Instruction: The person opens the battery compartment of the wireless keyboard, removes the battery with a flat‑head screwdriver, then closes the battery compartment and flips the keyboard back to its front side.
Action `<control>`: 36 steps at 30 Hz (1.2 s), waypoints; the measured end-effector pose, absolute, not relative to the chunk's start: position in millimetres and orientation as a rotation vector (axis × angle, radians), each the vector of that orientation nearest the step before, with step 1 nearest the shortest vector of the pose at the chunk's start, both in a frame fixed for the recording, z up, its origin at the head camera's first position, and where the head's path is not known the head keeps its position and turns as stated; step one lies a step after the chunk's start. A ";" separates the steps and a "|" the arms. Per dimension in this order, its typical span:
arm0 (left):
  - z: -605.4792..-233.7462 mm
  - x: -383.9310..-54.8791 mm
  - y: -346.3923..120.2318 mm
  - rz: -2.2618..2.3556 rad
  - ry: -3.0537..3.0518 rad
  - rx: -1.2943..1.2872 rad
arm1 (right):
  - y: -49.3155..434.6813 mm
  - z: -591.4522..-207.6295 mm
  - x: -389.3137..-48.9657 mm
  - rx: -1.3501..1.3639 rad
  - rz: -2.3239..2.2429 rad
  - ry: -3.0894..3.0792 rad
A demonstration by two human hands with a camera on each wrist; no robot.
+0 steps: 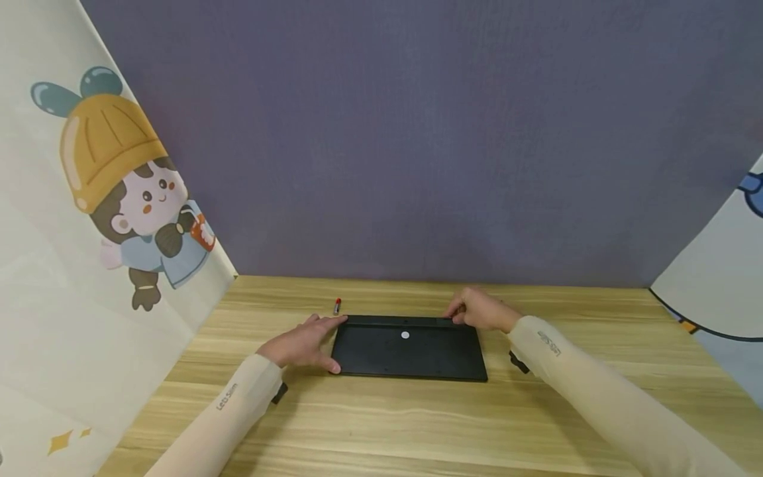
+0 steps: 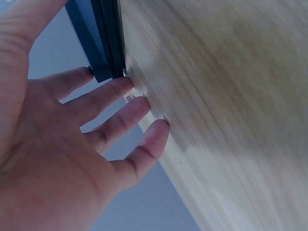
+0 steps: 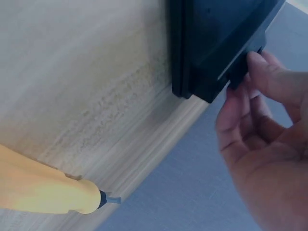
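Note:
A black keyboard [image 1: 411, 351] lies face down on the wooden table, a white round sticker on its underside. My left hand [image 1: 304, 343] spans its left end, thumb at the near corner and a finger at the far corner. In the left wrist view the fingers of that hand [image 2: 91, 130] are spread and fairly straight. At the far raised edge, toward the right, my right hand [image 1: 479, 309] pinches a small black cover [image 3: 239, 70] between thumb and fingers. The cover overlaps the keyboard's raised edge in the right wrist view.
A small battery [image 1: 337, 306] with a red end lies beyond the keyboard's far left corner. In the right wrist view a screwdriver [image 3: 53, 187] with a yellow-orange handle rests on the table. A purple-grey wall panel [image 1: 417, 146] rises behind the table's far edge.

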State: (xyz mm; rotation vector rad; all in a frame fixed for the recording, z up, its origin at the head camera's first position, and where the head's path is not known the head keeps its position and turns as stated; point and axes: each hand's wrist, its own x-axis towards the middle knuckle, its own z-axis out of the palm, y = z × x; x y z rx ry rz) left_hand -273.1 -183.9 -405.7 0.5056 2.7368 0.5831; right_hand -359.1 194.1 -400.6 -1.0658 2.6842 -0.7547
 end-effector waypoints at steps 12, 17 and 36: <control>-407.1 -272.8 -185.1 0.597 2.732 0.471 | 182.3 -394.3 -310.7 -0.858 -0.364 2.650; -407.9 -272.7 -186.9 0.595 2.728 0.462 | 178.8 -403.0 -295.8 -0.841 -0.281 2.664; -404.4 -271.4 -185.0 0.571 2.735 0.504 | 164.2 -399.5 -295.0 -0.861 -0.268 2.675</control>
